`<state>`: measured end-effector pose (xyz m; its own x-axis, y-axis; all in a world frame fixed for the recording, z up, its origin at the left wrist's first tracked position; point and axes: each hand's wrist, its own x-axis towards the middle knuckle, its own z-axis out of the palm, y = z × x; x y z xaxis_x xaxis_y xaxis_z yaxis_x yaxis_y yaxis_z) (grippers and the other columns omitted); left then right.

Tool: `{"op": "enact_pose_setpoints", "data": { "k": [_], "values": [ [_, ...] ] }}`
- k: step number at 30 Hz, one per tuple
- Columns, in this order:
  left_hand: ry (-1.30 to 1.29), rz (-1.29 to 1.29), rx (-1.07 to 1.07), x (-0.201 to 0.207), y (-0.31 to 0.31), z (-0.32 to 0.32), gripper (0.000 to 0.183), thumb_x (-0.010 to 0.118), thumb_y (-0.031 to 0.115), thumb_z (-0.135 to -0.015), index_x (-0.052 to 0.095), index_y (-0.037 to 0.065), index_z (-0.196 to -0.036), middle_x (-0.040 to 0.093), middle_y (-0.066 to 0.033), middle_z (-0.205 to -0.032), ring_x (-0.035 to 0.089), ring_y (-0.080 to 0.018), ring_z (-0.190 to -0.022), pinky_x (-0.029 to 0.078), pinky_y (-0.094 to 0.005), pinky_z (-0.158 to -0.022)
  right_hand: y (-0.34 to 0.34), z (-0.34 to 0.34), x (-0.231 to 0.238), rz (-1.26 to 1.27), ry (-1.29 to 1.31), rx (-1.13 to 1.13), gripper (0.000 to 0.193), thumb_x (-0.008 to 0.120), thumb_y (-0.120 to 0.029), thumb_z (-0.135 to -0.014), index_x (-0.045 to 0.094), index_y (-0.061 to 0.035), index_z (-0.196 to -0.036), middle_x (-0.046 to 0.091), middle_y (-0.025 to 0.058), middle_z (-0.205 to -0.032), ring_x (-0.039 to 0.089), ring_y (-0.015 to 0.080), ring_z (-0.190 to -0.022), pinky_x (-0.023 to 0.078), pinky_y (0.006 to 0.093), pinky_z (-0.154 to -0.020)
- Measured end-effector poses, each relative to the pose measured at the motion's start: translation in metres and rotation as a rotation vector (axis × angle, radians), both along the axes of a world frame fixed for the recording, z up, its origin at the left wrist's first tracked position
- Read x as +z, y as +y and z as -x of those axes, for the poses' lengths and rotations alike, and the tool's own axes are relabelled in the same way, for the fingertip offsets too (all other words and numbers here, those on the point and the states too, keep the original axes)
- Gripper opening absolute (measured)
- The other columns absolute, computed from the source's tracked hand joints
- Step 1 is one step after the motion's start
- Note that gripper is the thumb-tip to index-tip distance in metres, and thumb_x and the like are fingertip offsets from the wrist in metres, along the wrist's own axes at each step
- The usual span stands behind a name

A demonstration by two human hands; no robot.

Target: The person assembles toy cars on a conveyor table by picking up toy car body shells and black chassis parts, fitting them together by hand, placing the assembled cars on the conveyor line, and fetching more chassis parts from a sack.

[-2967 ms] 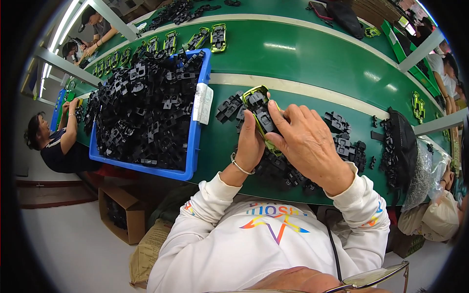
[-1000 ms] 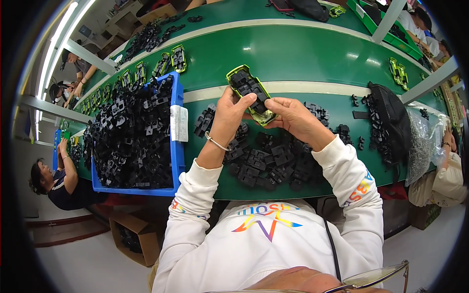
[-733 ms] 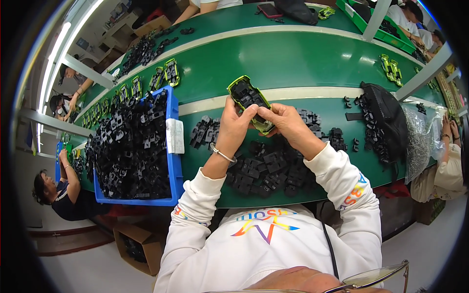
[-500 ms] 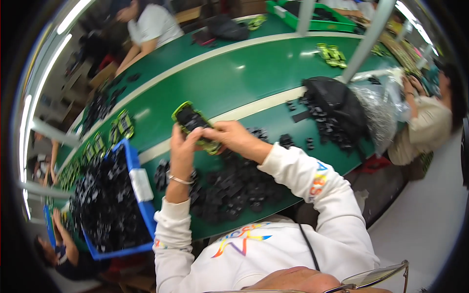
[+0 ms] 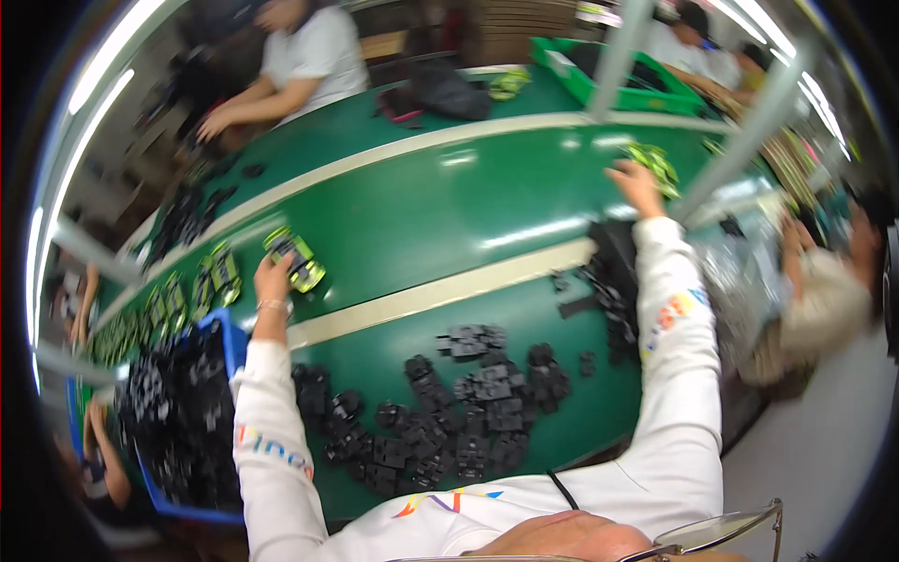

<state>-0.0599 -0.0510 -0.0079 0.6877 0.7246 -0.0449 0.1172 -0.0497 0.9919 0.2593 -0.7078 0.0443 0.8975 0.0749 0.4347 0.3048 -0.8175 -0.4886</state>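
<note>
A lime-green and black toy car point(image 5: 302, 264) is in my left hand point(image 5: 272, 279), whose fingers are closed on its near left side above the green belt. My right hand point(image 5: 639, 190) is stretched far forward to the right, at lime-green toy car shells point(image 5: 657, 169). Its thumb points left, apart from the other fingers, which reach the shells' near edge. Whether they touch is blurred. Black toy car chassis parts point(image 5: 468, 403) lie in a loose heap on the near worktop, between my forearms.
A blue bin point(image 5: 234, 342) full of black parts stands left, beside a row of green cars point(image 5: 169, 304). A black bag point(image 5: 613, 281) with spilled parts and a metal post point(image 5: 749, 131) are right. Co-workers point(image 5: 318, 61) sit around; a green crate point(image 5: 585, 89) stands far back.
My hands were together on a green and black car; now they are wide apart. The left has carried a car left to the belt, and the right has reached forward to the shells.
</note>
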Motion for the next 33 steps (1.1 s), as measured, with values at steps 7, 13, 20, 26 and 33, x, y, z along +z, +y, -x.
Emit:
{"op": "enact_pose_setpoints", "data": {
  "k": [7,13,20,26,33],
  "values": [
    [0.195,-0.517,0.347,-0.002,0.014,-0.011,0.051,0.074,0.025,-0.081,0.062,-0.005,-0.120,0.069,-0.0210,-0.106,0.068,-0.0301,-0.097,0.052,-0.0372,-0.086,-0.117,-0.082,-0.048,0.540,-0.096,-0.422,0.069,0.067,-0.056,-0.079,0.055,-0.0150,-0.133,0.056,0.0195,-0.130,0.053,0.0402,-0.119,0.046,0.0509,-0.097],
    [0.368,-0.685,0.495,0.003,0.004,0.005,0.050,0.068,0.027,-0.084,0.058,-0.001,-0.124,0.059,-0.0224,-0.123,0.055,-0.0376,-0.115,0.044,-0.0423,-0.100,-0.075,-0.076,-0.029,0.580,0.074,-0.366,0.065,0.070,-0.042,-0.084,0.047,-0.0089,-0.136,0.057,0.0204,-0.125,0.057,0.0428,-0.111,0.048,0.0518,-0.092],
    [0.055,-0.543,0.447,0.040,-0.068,0.056,0.060,0.071,0.024,-0.081,0.051,0.000,-0.132,0.052,-0.0209,-0.131,0.049,-0.0367,-0.123,0.041,-0.0396,-0.104,-0.041,-0.035,-0.009,0.420,0.078,-0.196,0.063,0.074,-0.031,-0.082,0.051,0.0006,-0.131,0.055,0.0269,-0.124,0.055,0.0443,-0.113,0.045,0.0469,-0.096],
    [-0.115,-0.244,0.069,0.072,-0.134,0.115,0.050,0.069,0.016,-0.089,0.052,-0.002,-0.133,0.059,-0.0177,-0.130,0.059,-0.0251,-0.116,0.047,-0.0339,-0.097,0.025,0.041,0.029,0.152,0.022,0.261,0.064,0.073,-0.032,-0.082,0.051,-0.0030,-0.135,0.058,0.0204,-0.119,0.056,0.0363,-0.111,0.044,0.0406,-0.097],
    [-0.117,-0.019,-0.133,0.090,-0.180,0.163,0.038,0.063,0.011,-0.093,0.056,-0.002,-0.129,0.064,-0.0125,-0.120,0.061,-0.0177,-0.107,0.048,-0.0297,-0.094,0.152,0.227,0.069,0.265,-0.060,0.703,0.063,0.076,-0.011,-0.076,0.049,-0.0017,-0.132,0.056,0.0171,-0.122,0.055,0.0370,-0.113,0.047,0.0405,-0.094]
  ]
}}
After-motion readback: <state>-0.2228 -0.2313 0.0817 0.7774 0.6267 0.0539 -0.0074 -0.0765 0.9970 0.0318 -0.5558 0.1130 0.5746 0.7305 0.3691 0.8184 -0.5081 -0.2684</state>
